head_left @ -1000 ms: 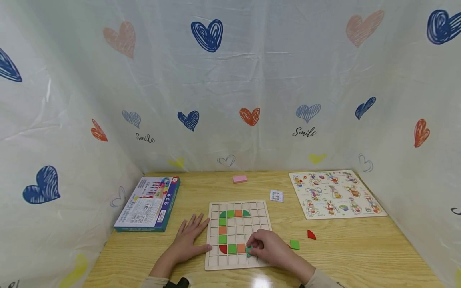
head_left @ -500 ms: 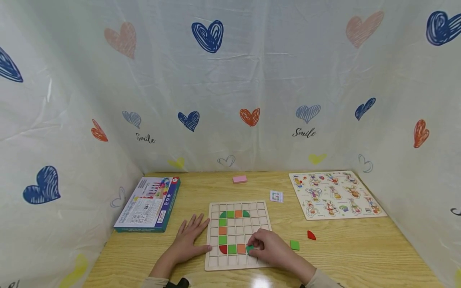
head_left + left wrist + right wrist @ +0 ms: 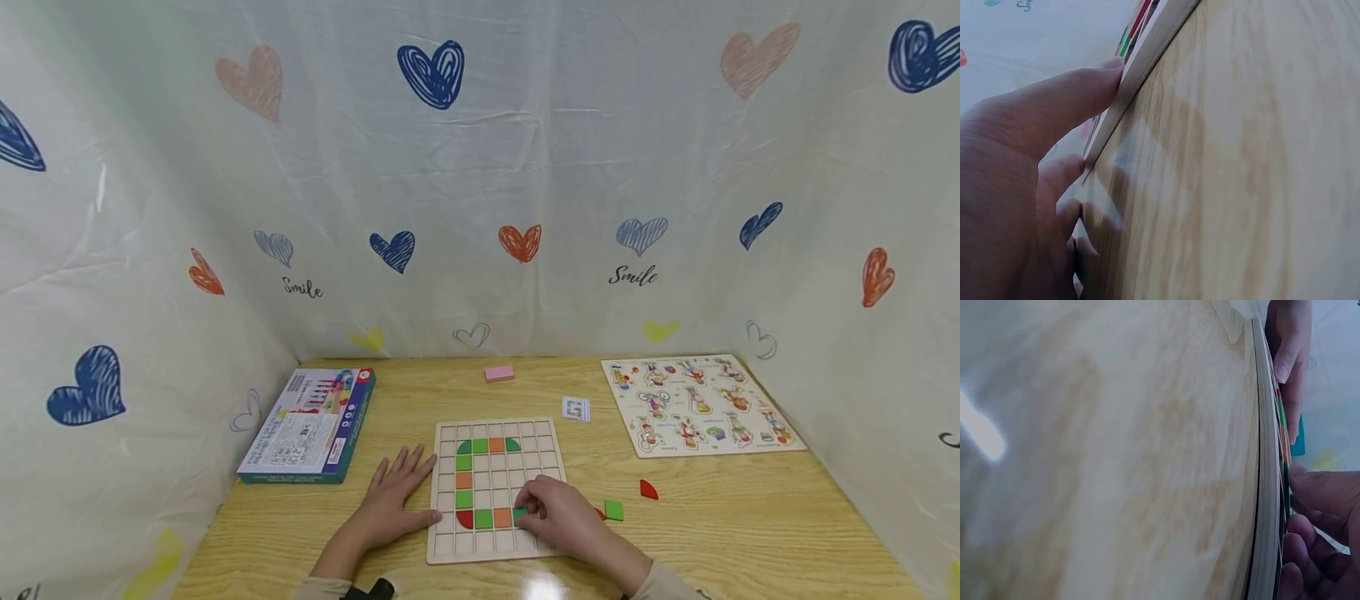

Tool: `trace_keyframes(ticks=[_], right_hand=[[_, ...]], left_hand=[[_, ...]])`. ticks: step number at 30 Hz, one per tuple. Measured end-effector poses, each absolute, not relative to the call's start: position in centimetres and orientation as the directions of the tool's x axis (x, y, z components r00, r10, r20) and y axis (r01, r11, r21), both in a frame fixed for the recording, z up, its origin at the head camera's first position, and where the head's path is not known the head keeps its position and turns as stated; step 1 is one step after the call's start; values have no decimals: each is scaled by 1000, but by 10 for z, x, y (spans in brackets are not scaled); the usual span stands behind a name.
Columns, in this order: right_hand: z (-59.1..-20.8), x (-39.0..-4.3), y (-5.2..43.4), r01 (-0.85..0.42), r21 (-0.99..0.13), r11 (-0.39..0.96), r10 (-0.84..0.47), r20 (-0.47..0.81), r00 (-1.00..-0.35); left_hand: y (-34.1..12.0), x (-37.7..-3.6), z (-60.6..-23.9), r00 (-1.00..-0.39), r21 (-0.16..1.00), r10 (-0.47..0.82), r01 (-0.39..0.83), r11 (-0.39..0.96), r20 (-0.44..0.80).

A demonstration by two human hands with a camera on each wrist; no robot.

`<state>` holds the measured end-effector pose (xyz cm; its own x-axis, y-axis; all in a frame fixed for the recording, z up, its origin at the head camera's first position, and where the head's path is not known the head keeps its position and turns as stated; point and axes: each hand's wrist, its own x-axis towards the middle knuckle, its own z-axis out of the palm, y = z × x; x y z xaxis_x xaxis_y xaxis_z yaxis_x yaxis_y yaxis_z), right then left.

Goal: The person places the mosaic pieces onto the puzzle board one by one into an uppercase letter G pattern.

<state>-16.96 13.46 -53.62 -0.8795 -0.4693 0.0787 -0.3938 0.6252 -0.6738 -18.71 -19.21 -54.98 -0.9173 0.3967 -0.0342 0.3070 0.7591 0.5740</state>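
A wooden grid board [image 3: 497, 550] lies on the table, with green, orange and red tiles forming three sides of a shape. My left hand [image 3: 392, 504] lies spread at its left side, thumb and fingertip touching the edge; the left wrist view has the thumb [image 3: 1079, 87] against that edge. Over the board's lower right, my right hand [image 3: 558, 515] pinches a dark green quarter-circle tile [image 3: 519, 517] at the cell beside an orange tile [image 3: 502, 517]. The right hand's fingers cover part of this tile. A red quarter-circle tile [image 3: 465, 519] sits in the lower left corner of the shape.
Right of the board lie a green square tile [image 3: 613, 510], a red quarter tile [image 3: 648, 489] and another red piece partly behind the right hand. Farther back are a pattern card [image 3: 576, 408], a pink block [image 3: 499, 373], a picture puzzle board [image 3: 708, 406] and a box [image 3: 307, 425].
The dark green tile has turned slightly under the right fingers, from tilted to lined up with its row. The left hand has stayed in place.
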Motion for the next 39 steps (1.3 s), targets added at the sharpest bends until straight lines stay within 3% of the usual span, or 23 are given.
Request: trace_keyframes(ticks=[11, 24, 39], right_hand=[[-528, -169, 162, -364, -718, 594, -434, 96, -896], [-530, -166, 239, -223, -658, 719, -254, 51, -966], [-530, -161, 272, -239, -637, 733, -330, -26, -944]], left_hand=[[-192, -188, -553, -925, 562, 375, 277, 780, -64], [-193, -188, -553, -924, 564, 377, 284, 776, -54], [-192, -187, -549, -920, 571, 390, 294, 766, -49]])
